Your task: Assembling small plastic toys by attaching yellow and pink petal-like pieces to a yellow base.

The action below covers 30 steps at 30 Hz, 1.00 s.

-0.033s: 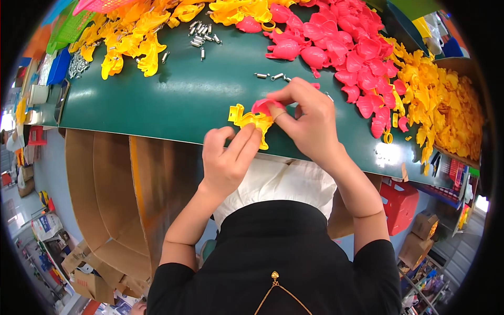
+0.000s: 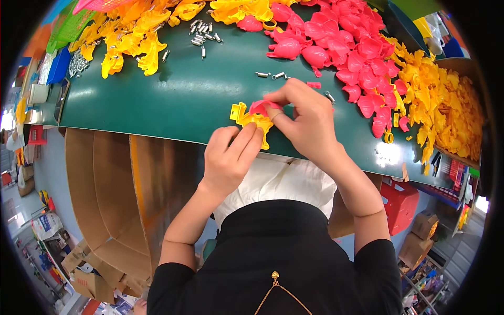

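Observation:
At the near edge of the green table, my left hand presses its fingers onto a yellow moulded plastic part, which lies open side up. My right hand pinches a small pink plastic piece between thumb and fingertips. That piece sits at the upper right of the yellow part, overlapping it in view; whether they touch is hidden. Just beyond my right hand lie small metal springs and a short pink piece.
Pink shells heap at the back right of the green table, beside yellow parts in a cardboard box. More yellow parts and loose springs lie at back left. An open cardboard box stands below the front edge.
The pink piece has shifted slightly left over the yellow part. The yellow part and my left hand have moved a touch to the right.

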Motion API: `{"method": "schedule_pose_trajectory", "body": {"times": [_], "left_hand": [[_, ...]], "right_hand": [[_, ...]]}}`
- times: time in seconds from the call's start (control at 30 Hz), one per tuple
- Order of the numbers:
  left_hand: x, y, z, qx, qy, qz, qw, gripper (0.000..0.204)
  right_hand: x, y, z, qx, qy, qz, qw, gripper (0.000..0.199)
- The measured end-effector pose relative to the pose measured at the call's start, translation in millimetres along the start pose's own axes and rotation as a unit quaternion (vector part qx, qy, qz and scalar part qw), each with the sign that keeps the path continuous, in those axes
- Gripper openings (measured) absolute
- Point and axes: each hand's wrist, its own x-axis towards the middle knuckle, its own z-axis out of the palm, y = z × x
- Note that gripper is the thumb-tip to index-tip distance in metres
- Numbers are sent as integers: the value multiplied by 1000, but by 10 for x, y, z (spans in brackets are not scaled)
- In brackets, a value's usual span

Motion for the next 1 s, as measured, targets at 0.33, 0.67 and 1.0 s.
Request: {"method": "schedule_pose_trajectory", "body": {"times": [0.33,0.67,1.0], "left_hand": [[60,-75,-6,-19,-2,38,999,31],[92,-152,-21,-16,-3,68,998,26],[181,-75,20,51,23,106,993,8]], "right_hand": [[-123,119,239,-103,8,-44,994,13],[-41,38,90,-170,-72,-70,980,14],[59,155,-100,-99,-31,-8,995,20]]}}
